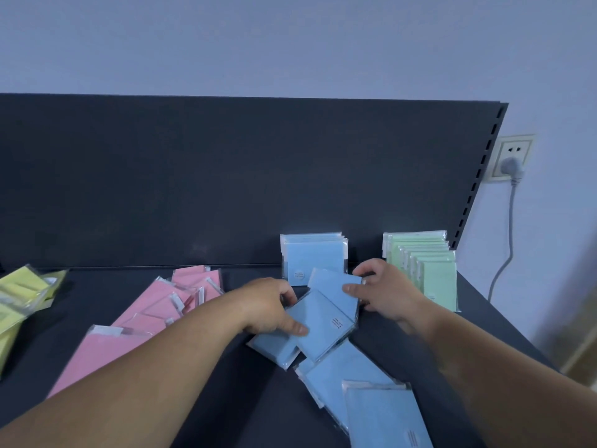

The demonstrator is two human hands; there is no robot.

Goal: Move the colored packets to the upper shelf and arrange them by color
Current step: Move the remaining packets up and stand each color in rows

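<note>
Blue packets lie loose and fanned in the middle of the shelf, trailing toward its front edge. The left hand grips one of the top ones, thumb flat on its face and fingers curled over its far edge. The right hand pinches the packet just behind it.

The step looks like gathering these to join the blue stack, which stands against the back panel. To do it well, press the two hands toward each other so the edges square up before lifting; the clear sleeves probably slide. Then stand the bundle upright in front of the stack, clear of the green row near the right edge. Pink packets and yellow packets wait, unsorted, toward the left edge.
</note>
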